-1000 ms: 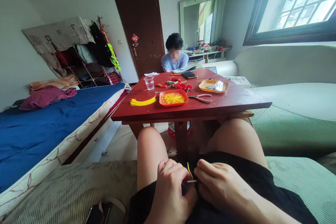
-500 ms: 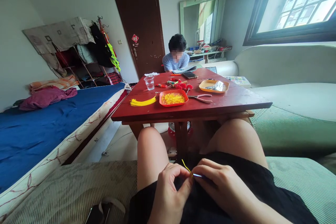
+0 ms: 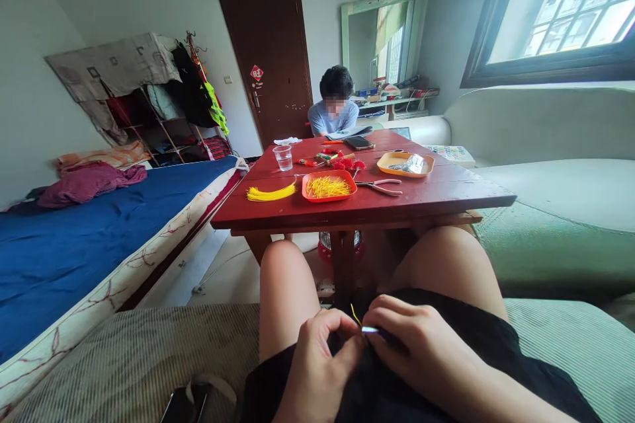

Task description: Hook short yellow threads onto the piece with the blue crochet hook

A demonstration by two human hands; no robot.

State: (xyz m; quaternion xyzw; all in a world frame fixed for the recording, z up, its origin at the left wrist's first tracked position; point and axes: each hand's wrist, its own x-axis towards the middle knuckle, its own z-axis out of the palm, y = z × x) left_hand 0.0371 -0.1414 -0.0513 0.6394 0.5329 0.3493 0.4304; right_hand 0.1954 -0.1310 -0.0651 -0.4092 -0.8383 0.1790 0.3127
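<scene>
Above my lap, my left hand [image 3: 322, 350] pinches a thin yellow strand [image 3: 354, 313] between thumb and fingertips, and one end sticks up past the fingers. Closed fingers of my right hand [image 3: 419, 337] hold a slim tool with a shiny metal tip [image 3: 369, 330]; most of its dark handle is hidden in the palm. The tip meets the strand at my left fingertips. On the red table [image 3: 258, 213] ahead lie a bundle of yellow strands [image 3: 270, 193] and a red tray [image 3: 328, 199] of loose yellow pieces.
Pliers [image 3: 384, 189], a clear cup [image 3: 283, 158], red-handled tools [image 3: 342, 162], a yellow tray [image 3: 405, 174] with a plastic bag, and a phone [image 3: 360, 143] are on the table. A person [image 3: 335, 102] sits at its far side. A dark phone-like object [image 3: 183, 404] lies beside me at left.
The tool's shiny tip has turned and shows broader at my left fingertips. Less of the yellow strand sticks up, and its free end has shifted slightly right.
</scene>
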